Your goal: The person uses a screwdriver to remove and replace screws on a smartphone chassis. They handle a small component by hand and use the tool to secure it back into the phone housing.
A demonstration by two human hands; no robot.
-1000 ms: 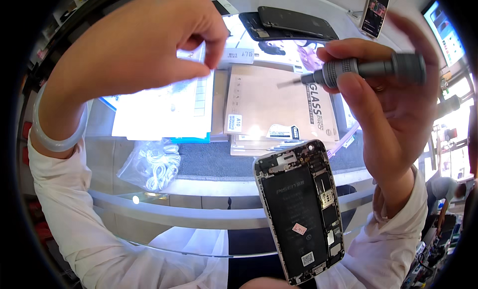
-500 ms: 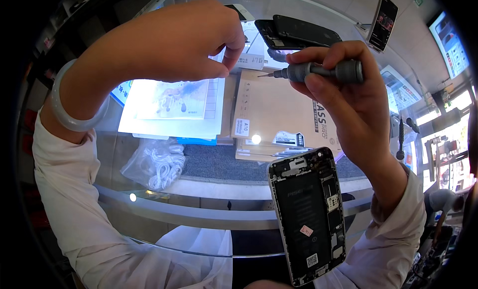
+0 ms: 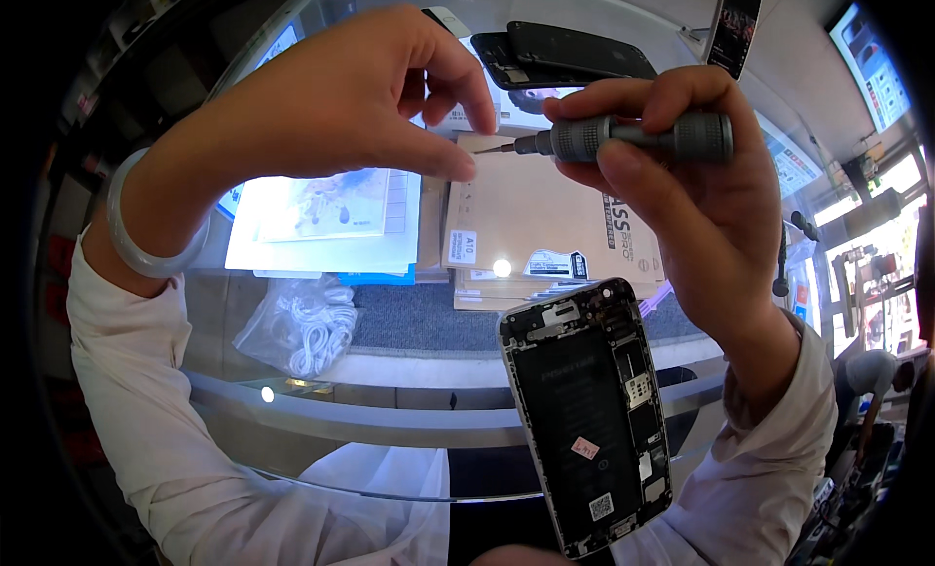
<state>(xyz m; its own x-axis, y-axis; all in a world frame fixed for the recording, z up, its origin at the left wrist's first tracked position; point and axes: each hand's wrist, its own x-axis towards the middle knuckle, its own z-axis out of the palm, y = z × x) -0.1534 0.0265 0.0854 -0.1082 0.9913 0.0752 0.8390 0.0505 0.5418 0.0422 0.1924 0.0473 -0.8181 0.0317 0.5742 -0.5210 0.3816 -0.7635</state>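
Observation:
My right hand (image 3: pixel 706 176) grips a grey precision screwdriver (image 3: pixel 584 139) by its handle, held level with the thin tip toward the left. My left hand (image 3: pixel 390 108) has its thumb and index finger spread apart on either side of that tip; I see nothing held between them. A white bangle circles the left wrist. Below my hands, toward me, is an opened smartphone (image 3: pixel 589 420) with its back off. Its black battery, bare inner parts and a small pink sticker show. Neither hand touches the phone.
Flat tan boxes (image 3: pixel 541 196) and white papers (image 3: pixel 326 220) lie on the glass counter. A clear bag of white cables (image 3: pixel 307 322) sits nearer on the left. Dark phone parts (image 3: pixel 575 55) lie at the back, beside a propped phone with a lit screen (image 3: pixel 732 28).
My left thumb and index finger have parted and moved right, up to the screwdriver's tip. The screwdriver in my right hand has shifted slightly right. The whole view has shifted a little.

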